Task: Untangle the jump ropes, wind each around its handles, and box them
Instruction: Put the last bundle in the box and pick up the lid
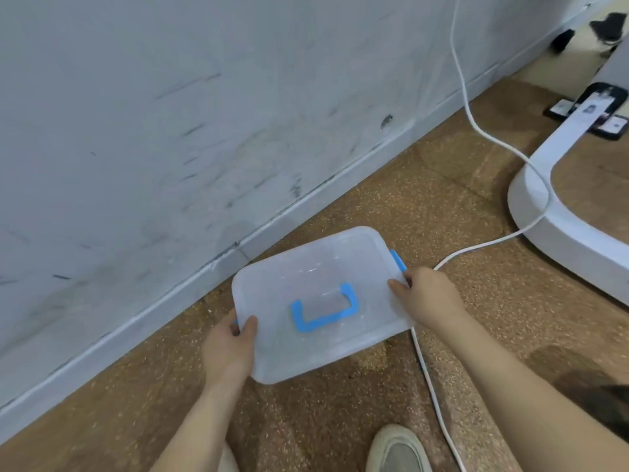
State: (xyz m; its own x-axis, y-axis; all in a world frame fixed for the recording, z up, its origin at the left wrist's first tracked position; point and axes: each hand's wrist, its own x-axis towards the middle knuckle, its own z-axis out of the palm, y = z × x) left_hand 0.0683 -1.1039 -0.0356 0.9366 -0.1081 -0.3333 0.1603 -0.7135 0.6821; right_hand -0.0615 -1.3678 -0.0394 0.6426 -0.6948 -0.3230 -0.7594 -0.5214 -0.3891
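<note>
I see the clear plastic box, lid on and its blue handle lying flat, held close to the wall. The left hand and right hand each have fingers clamped on one short end. Beneath is brown speckled floor; a white cable runs just to the right, past a shoe.

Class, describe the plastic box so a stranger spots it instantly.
Find the scuffed grey wall, then the brown floor below it. There the left hand and right hand hold a translucent box; its blue handle sets it apart from the white cable nearby.
</note>
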